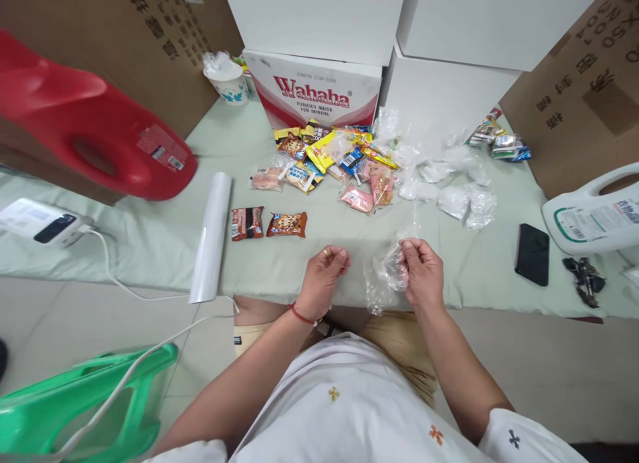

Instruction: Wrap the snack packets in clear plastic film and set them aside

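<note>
Between the thumb and fingers of my right hand (pixel 423 271) is a crumpled clear plastic bag (pixel 383 277), hanging at the table's front edge. My left hand (pixel 322 277) is to the left of the bag, apart from it, with thumb and fingers pressed together and nothing showing in them. Two brown-wrapped snacks, a squarish packet (pixel 247 223) and a longer packet (pixel 286 225), lie side by side ahead of my left hand. Beyond them is a pile of wrapped snacks (pixel 329 150). Several crumpled clear bags (pixel 452 183) lie to the right of the pile.
At left are a red jug (pixel 94 124), a white roll (pixel 210 240), a white device (pixel 42 220) with a cable, and a paper cup (pixel 227 84). A Wahaha carton (pixel 319 90) stands behind. At right are a black phone (pixel 532 255), keys (pixel 585 280) and a white bottle (pixel 594 213).
</note>
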Tool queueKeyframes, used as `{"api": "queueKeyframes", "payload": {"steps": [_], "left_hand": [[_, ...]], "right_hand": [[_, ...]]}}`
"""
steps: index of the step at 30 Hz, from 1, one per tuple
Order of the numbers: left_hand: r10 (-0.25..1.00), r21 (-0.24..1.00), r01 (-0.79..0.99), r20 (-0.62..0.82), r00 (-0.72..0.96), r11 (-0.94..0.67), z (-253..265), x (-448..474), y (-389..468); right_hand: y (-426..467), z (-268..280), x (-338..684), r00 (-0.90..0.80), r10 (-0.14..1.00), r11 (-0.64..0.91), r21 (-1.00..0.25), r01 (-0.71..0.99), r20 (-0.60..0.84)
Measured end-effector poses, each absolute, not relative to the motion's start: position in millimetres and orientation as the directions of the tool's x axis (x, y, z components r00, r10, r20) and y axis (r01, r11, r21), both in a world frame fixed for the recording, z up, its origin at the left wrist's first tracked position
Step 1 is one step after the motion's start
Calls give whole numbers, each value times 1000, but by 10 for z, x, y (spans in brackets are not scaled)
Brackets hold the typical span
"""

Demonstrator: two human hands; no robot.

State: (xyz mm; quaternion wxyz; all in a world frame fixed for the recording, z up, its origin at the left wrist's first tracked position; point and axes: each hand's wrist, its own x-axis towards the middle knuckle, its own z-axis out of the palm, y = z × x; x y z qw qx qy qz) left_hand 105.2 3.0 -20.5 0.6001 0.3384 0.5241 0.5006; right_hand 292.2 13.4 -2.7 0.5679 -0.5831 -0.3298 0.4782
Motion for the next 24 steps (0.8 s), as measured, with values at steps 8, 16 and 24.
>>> {"api": "queueKeyframes", "payload": {"steps": [8,16,24], "left_hand": [[880,803,374,366,302,-463,-2,1204,-114],[992,935,338,124,-23,-109,-177,1371,-88],[975,986,-127,-126,-181,104,-172,1374,-4]], "right_hand": [[128,-45,2889,264,938,-193,-971,-139,-224],[-270,-20,2949,225,972,35,-986,166,72],[-281,-99,2911,269,959,-95,-995,23,-85]]}}
